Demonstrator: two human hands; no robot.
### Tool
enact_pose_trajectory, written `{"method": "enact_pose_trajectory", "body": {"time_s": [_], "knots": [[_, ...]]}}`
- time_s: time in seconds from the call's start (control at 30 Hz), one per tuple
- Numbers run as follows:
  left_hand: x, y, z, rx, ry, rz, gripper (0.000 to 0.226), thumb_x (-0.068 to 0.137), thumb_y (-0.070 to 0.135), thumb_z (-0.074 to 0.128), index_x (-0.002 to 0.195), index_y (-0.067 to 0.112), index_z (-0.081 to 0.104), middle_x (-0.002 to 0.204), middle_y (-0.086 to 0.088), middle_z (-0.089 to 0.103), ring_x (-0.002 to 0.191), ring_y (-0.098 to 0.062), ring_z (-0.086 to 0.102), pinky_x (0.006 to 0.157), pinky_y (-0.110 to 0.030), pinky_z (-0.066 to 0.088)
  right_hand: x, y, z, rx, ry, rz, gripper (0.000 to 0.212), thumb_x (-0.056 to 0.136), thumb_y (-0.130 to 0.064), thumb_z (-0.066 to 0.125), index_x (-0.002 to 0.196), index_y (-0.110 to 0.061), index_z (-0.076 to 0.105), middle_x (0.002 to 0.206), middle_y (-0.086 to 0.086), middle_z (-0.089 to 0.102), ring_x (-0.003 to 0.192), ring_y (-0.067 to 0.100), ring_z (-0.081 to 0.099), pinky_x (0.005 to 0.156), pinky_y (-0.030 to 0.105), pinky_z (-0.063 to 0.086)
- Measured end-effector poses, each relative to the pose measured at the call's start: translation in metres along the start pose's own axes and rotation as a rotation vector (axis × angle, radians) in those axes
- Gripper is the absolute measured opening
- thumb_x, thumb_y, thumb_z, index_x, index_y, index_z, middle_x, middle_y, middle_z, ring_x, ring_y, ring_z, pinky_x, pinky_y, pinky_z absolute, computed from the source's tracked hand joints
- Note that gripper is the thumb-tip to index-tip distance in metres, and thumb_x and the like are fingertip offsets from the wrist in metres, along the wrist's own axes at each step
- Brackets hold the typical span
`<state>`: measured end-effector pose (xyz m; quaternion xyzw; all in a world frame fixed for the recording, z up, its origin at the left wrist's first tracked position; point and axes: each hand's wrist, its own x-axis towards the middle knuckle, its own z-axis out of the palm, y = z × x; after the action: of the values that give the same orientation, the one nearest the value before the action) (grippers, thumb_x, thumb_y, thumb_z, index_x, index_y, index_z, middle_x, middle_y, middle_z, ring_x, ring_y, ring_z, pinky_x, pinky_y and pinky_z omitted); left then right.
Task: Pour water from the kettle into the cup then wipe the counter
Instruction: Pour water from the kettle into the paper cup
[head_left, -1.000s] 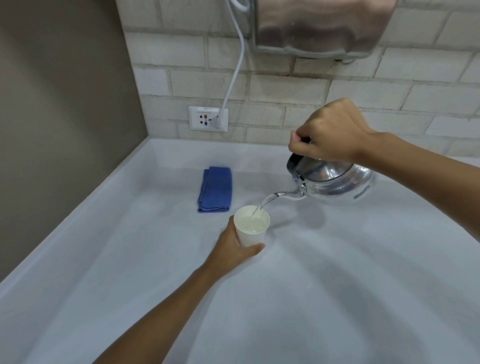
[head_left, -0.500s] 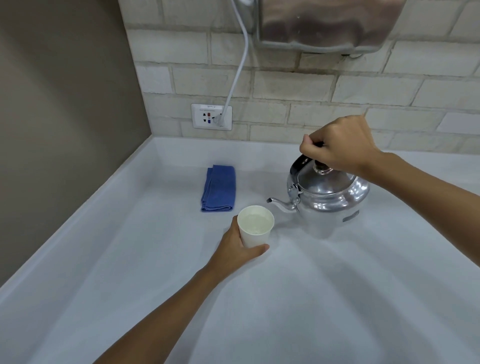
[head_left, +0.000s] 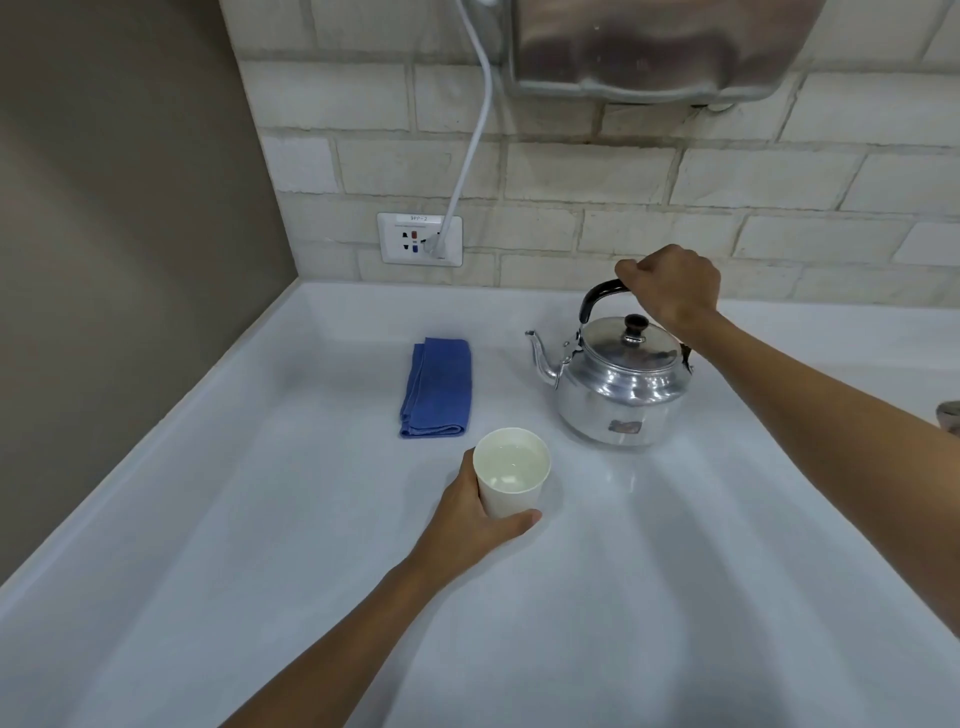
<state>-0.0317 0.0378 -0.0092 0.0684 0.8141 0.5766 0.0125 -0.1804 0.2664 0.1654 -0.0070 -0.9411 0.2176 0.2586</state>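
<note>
A shiny metal kettle (head_left: 621, 387) stands upright on the white counter (head_left: 675, 571), spout pointing left. My right hand (head_left: 672, 288) is closed around its black handle from above. A white paper cup (head_left: 511, 473) holding water stands in front of the kettle, to its left. My left hand (head_left: 475, 517) wraps the cup's left side and base. A folded blue cloth (head_left: 439, 387) lies on the counter behind the cup, untouched.
A brick wall runs along the back with a socket (head_left: 420, 239) and a white cable (head_left: 475, 140) plugged in. A steel wall-mounted unit (head_left: 660, 47) hangs above. A brown side wall closes the left. A small metal object (head_left: 949, 415) shows at the right edge.
The kettle stopped pouring, tipped back upright and was set down on the counter to the right of the cup. My left hand stayed on the cup.
</note>
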Motion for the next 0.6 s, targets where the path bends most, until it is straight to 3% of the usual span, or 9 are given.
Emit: {"method": "enact_pose_trajectory", "body": {"time_s": [0.23, 0.43, 0.6], "knots": [[0.0, 0.002, -0.001, 0.018, 0.001, -0.019, 0.071, 0.054, 0.055, 0.079, 0.106, 0.063, 0.032, 0.114, 0.028, 0.051, 0.109, 0.009, 0.047, 0.078, -0.009, 0.044, 0.02, 0.003, 0.021, -0.005, 0.0, 0.059, 0.049, 0.079, -0.03, 0.05, 0.037, -0.014, 0.029, 0.038, 0.002, 0.028, 0.038, 0.02, 0.027, 0.044, 0.025, 0.022], [0.0, 0.003, -0.001, 0.014, 0.0, -0.028, 0.073, 0.054, 0.054, 0.079, 0.111, 0.056, 0.034, 0.118, 0.024, 0.051, 0.112, 0.002, 0.049, 0.087, -0.017, 0.044, 0.024, -0.002, 0.035, -0.017, -0.016, 0.052, 0.046, 0.077, -0.025, 0.048, 0.038, -0.013, 0.028, 0.039, 0.001, 0.025, 0.039, 0.018, 0.023, 0.044, 0.024, 0.02], [-0.001, 0.004, -0.001, 0.005, -0.01, -0.026, 0.072, 0.053, 0.053, 0.08, 0.109, 0.059, 0.034, 0.116, 0.026, 0.051, 0.11, 0.004, 0.048, 0.084, -0.014, 0.044, 0.023, 0.001, 0.042, -0.016, -0.004, 0.07, 0.046, 0.078, -0.026, 0.047, 0.038, -0.013, 0.029, 0.039, 0.002, 0.026, 0.039, 0.018, 0.023, 0.045, 0.025, 0.02]]}}
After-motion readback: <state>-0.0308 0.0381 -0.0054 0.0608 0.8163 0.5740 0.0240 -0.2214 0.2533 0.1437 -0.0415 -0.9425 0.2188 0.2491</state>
